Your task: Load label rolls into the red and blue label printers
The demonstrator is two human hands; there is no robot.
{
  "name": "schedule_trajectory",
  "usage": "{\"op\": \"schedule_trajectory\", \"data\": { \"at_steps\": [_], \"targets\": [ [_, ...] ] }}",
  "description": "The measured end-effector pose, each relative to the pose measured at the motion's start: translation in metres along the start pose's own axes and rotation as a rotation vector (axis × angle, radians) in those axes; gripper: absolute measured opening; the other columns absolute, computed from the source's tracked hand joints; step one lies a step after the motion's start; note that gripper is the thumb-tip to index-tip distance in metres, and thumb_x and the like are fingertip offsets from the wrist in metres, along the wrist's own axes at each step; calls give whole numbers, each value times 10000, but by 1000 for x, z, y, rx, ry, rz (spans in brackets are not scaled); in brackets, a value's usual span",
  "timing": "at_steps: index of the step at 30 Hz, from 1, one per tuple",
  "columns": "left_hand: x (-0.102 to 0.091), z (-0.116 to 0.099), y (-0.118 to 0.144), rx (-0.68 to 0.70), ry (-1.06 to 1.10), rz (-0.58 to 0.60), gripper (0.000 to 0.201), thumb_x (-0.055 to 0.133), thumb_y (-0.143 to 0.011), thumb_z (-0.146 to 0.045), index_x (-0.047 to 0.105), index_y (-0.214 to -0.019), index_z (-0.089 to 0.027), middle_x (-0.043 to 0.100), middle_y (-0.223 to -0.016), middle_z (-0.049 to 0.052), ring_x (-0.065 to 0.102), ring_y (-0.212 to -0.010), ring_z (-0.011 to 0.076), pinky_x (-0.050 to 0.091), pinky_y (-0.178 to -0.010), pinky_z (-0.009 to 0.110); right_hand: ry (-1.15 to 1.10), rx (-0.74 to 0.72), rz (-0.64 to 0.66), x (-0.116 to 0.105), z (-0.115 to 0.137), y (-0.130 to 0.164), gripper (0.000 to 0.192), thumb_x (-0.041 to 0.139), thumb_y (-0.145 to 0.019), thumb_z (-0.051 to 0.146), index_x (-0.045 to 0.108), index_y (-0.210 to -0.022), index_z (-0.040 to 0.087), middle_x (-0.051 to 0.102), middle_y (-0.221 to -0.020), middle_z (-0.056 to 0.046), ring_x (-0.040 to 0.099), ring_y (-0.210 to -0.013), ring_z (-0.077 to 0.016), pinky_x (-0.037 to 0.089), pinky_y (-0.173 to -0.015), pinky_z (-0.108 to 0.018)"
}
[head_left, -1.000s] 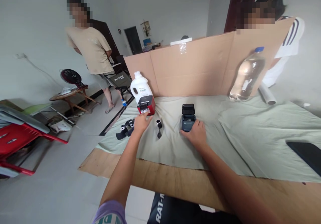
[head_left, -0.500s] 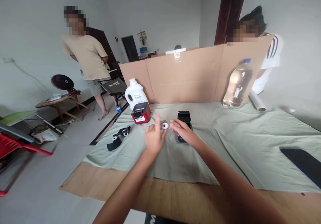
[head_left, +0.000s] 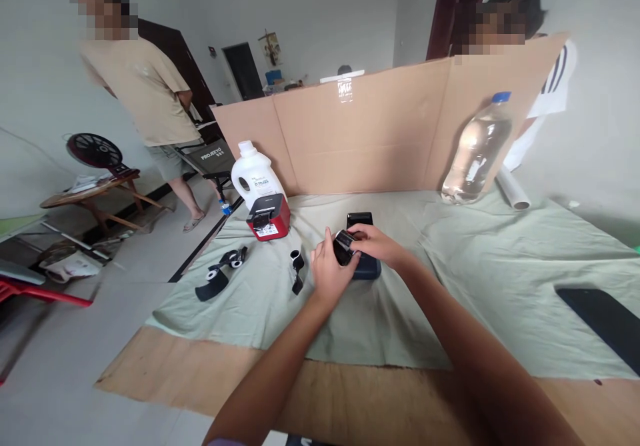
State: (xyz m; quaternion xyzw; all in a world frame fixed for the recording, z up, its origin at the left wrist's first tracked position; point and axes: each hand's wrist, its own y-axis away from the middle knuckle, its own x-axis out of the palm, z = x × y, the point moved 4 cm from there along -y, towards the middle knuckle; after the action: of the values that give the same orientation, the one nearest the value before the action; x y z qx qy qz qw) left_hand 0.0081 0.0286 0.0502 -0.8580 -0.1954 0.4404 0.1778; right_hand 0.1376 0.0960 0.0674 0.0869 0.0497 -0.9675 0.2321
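Hands: left hand (head_left: 327, 274) and right hand (head_left: 373, 244) both grip small roll (head_left: 343, 246) | dark printer (head_left: 364, 265) beneath | bare cloth (head_left: 475, 259) rightward

You have two small printers on the cloth: a red one (head_left: 267, 217) far left and a dark blue one (head_left: 364, 265) by your hands. Two bottles stand far back: a white jug (head_left: 255, 178) left, a clear water bottle (head_left: 476, 151) right.

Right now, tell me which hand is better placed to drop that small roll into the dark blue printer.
Probably the right hand. It lies directly over the dark blue printer, fingers on the small roll. The left hand grips the roll from the side, beside the printer.
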Motion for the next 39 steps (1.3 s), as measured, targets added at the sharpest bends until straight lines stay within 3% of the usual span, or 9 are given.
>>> {"op": "schedule_trajectory", "data": {
  "at_steps": [5,10,15,18,23,27,30,34,39],
  "targets": [
    [0,-6,0,-16,12,26,674,718,-817,-393,504,-1413,-162,668,-1304,163,621,-1197,333,403,-1064,465,299,-89,-26,-2,9,1,141,646,-733,196,676,-869,178,701,-819,-6,645,-799,-187,480,-726,-281],
    [8,-9,13,-59,180,119,804,748,-796,-435,393,-1482,-209,638,-1361,149,659,-1142,315,483,-1004,446,677,-191,-115,-28,13,-4,370,570,-815,118,730,-1132,224,743,-1136,-57,644,-1001,-236,461,-902,-340],
    [29,0,30,-161,522,222,662,618,-870,-262,368,-1482,-252,636,-1358,138,647,-604,117,556,-617,286,900,-77,-108,-36,-16,-16,460,567,-823,95,741,-1191,309,751,-1157,-44,601,-1029,-286,429,-916,-400],
    [40,5,34,-240,631,263,696,606,-878,-278,326,-1513,-226,728,-1117,96,619,-533,86,533,-557,226,991,-45,-127,-26,-29,-17,454,566,-826,87,753,-1173,311,735,-1133,-86,580,-1019,-293,406,-902,-410],
    [45,6,34,-295,736,283,696,627,-883,-347,342,-1502,-209,726,-939,55,662,-558,100,533,-567,206,1103,-8,-370,-20,-26,-11,398,651,-791,141,718,-1181,193,592,-1201,-198,497,-1107,-340,399,-904,-424],
    [45,5,34,-289,771,283,693,646,-874,-359,368,-1491,-212,724,-891,41,662,-552,107,530,-565,210,1071,-57,-548,-34,-22,-13,608,682,-808,242,519,-1366,63,531,-1304,-238,467,-1152,-358,394,-950,-440],
    [46,4,36,-278,807,287,686,649,-870,-330,379,-1491,-215,725,-895,40,659,-550,101,521,-555,203,955,-174,-500,-46,-23,-20,509,576,-883,212,502,-1373,94,577,-1290,-192,515,-1117,-304,390,-988,-422],
    [45,1,39,-248,862,296,670,639,-869,-302,392,-1485,-217,728,-907,38,653,-544,89,518,-569,198,746,-212,-374,-62,-20,-21,268,584,-842,171,637,-1105,149,633,-1082,-97,580,-855,-197,460,-870,-337],
    [43,0,42,-252,898,293,686,636,-878,-335,366,-1499,-223,733,-954,49,655,-549,84,522,-581,196,751,-170,16,-57,-13,-13,247,657,-741,108,733,-965,180,612,-1010,-61,593,-816,-169,477,-857,-311]
  ]
}}
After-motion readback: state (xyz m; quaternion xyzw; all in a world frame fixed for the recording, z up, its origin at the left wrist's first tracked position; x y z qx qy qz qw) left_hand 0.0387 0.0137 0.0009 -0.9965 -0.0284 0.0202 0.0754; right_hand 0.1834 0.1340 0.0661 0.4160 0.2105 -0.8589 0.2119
